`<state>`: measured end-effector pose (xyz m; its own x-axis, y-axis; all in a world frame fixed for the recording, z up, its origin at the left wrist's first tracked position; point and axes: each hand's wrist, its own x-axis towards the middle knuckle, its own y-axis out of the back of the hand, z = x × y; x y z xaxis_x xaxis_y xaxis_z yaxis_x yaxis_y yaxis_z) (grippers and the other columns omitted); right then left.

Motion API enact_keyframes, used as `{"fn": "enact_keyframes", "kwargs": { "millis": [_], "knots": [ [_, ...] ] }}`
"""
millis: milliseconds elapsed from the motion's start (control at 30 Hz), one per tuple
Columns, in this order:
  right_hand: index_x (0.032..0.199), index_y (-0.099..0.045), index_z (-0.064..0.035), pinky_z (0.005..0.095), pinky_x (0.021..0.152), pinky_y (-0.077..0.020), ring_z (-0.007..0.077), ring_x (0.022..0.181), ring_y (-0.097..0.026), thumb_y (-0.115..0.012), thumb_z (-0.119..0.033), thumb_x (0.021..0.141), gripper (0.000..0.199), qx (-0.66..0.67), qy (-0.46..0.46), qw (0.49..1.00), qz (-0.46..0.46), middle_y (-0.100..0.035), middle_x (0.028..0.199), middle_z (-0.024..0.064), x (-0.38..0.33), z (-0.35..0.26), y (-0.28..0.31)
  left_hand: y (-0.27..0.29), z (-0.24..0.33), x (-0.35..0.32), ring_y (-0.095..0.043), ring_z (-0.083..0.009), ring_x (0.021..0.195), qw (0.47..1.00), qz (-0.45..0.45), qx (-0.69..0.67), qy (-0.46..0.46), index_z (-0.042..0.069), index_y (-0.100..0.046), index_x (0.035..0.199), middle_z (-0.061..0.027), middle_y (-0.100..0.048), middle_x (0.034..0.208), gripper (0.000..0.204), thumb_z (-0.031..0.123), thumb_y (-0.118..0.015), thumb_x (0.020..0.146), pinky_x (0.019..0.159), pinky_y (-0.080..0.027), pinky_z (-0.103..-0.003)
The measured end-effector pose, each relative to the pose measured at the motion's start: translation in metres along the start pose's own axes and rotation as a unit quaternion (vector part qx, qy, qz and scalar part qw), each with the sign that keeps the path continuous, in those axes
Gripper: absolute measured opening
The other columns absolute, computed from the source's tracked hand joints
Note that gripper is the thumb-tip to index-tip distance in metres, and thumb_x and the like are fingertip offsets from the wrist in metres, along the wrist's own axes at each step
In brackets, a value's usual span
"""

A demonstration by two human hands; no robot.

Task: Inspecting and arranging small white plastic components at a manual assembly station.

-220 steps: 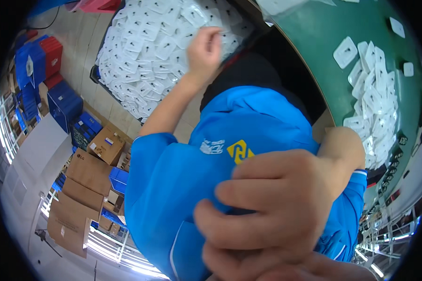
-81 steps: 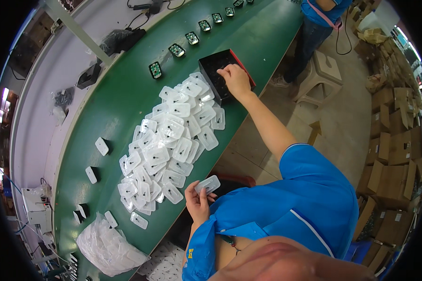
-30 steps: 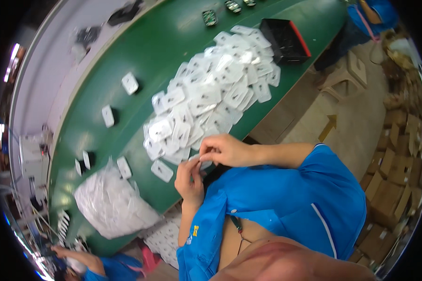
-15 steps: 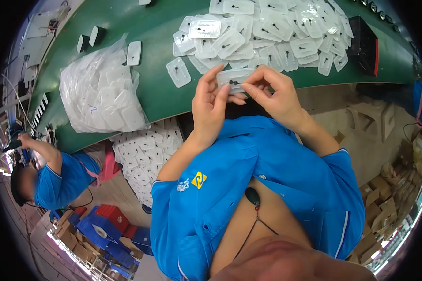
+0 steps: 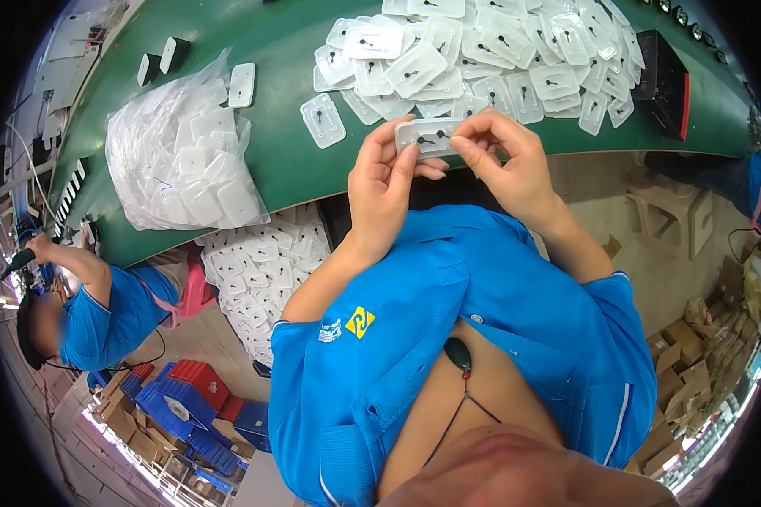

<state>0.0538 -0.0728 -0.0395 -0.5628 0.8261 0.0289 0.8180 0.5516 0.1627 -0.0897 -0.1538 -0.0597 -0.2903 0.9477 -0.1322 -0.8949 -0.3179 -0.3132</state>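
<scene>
Bare green table between plastic bag and heap of white packets; black box at right

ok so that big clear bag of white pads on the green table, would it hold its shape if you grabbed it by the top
Probably not: the clear bag looks thin and crinkled, slumped on the green table, so it would likely sag. The flat white pads inside lie loose and would probably shift downward. Likely light for its bulk.

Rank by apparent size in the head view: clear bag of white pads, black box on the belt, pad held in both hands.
1. Clear bag of white pads, clearly largest.
2. Black box, though it sits near the curved rim, so its size is distorted.
3. Pad held between left hand and right hand, smallest.
</scene>
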Motion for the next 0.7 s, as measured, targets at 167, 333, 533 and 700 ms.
{"fn": "enact_keyframes", "kwargs": {
  "millis": [167, 333, 533, 700],
  "knots": [
    [0.083, -0.059, -0.0018, 0.016, 0.055, -0.0319, 0.0058, 0.061, -0.04, -0.059, 0.0, 0.082, 0.002, -0.022, 0.02, 1.0, -0.006, -0.054, 0.078, 0.0004, 0.002, -0.001, 0.001, 0.006, 0.002, 0.001, -0.062, -0.0165, 0.066, 1.0, 0.003, 0.01, -0.015, -0.005, -0.04, 0.122, -0.0174, -0.061, 0.092, 0.031, -0.001, -0.046, 0.091, 0.059, -0.053, -0.021],
    [0.083, -0.059, -0.0025, 0.0163, 0.055, -0.0317, 0.0058, 0.061, -0.04, -0.059, 0.0, 0.082, 0.002, -0.017, 0.027, 0.999, -0.032, -0.054, 0.078, 0.0, 0.001, 0.002, -0.002, 0.023, 0.011, 0.001, -0.056, -0.0116, 0.054, 0.995, 0.014, 0.103, 0.005, -0.003, -0.046, 0.117, -0.0138, -0.061, 0.086, 0.026, 0.002, -0.047, 0.092, 0.047, -0.044, -0.017],
    [0.081, -0.058, -0.0027, 0.018, 0.051, -0.0308, 0.0061, 0.059, -0.04, -0.062, -0.002, 0.081, 0.004, -0.008, -0.012, 1.0, -0.019, -0.054, 0.075, 0.0, -0.003, 0.012, 0.002, 0.09, 0.022, 0.027, -0.052, -0.0094, 0.053, 0.955, 0.196, 0.219, -0.05, 0.0, -0.057, 0.102, -0.0061, -0.058, 0.072, 0.016, 0.006, -0.054, 0.088, 0.047, -0.039, -0.02],
    [0.082, -0.059, -0.0031, 0.0168, 0.052, -0.0299, 0.0053, 0.059, -0.04, -0.06, -0.002, 0.082, 0.002, -0.005, -0.015, 0.999, -0.041, -0.053, 0.075, -0.0003, 0.001, 0.005, -0.006, 0.127, 0.014, 0.045, -0.052, -0.0155, 0.053, 0.906, 0.239, 0.349, -0.012, 0.001, -0.06, 0.094, -0.0072, -0.06, 0.082, 0.012, 0.006, -0.058, 0.083, 0.052, -0.044, -0.026]
  ]
}}
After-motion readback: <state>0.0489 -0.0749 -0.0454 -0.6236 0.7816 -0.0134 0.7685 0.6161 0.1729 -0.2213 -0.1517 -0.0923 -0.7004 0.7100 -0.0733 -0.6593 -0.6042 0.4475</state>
